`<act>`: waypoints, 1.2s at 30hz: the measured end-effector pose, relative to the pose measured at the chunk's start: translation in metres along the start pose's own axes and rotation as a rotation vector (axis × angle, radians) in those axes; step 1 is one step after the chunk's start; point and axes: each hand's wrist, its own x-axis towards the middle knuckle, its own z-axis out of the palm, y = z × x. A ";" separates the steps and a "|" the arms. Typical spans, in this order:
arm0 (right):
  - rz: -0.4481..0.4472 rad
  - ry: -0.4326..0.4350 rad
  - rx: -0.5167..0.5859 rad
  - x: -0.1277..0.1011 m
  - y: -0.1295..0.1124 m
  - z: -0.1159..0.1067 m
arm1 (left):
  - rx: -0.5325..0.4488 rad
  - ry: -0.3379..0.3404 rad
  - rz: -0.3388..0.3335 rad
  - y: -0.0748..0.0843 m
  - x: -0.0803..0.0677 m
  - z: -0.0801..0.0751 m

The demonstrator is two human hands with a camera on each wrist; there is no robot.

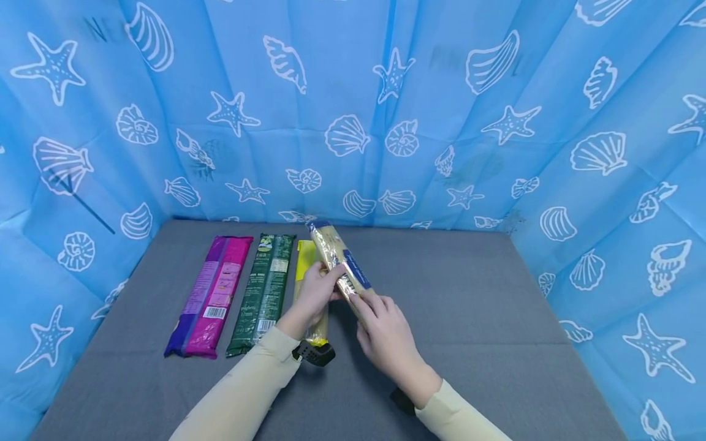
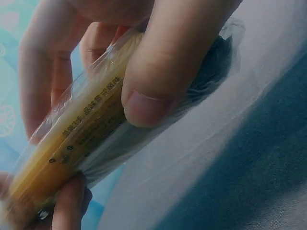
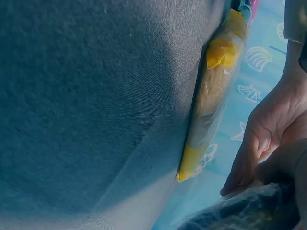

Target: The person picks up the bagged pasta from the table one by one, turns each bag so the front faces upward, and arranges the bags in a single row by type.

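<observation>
Both hands hold one long clear packet of pale spaghetti with a blue label (image 1: pixel 343 260), lifted above the grey table (image 1: pixel 469 294) and tilted away. My left hand (image 1: pixel 318 288) grips its middle, thumb (image 2: pixel 163 72) curled over the wrap (image 2: pixel 91 129). My right hand (image 1: pixel 386 334) grips the near end. Under the hands lies a yellow pasta packet (image 1: pixel 305 257), which the right wrist view shows flat on the cloth (image 3: pixel 213 91). Beside it lie a dark green packet (image 1: pixel 266 285) and a magenta and purple one (image 1: pixel 212 294).
Blue sheets printed with white shells and starfish (image 1: pixel 353 110) wall in the table on three sides. The three lying packets form a row at the left centre. Grey cloth stretches bare to the right of the hands (image 1: pixel 485 331).
</observation>
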 end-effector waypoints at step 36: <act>0.737 -0.276 1.271 -0.024 0.019 0.011 | 0.320 -0.064 0.014 -0.019 -0.011 -0.010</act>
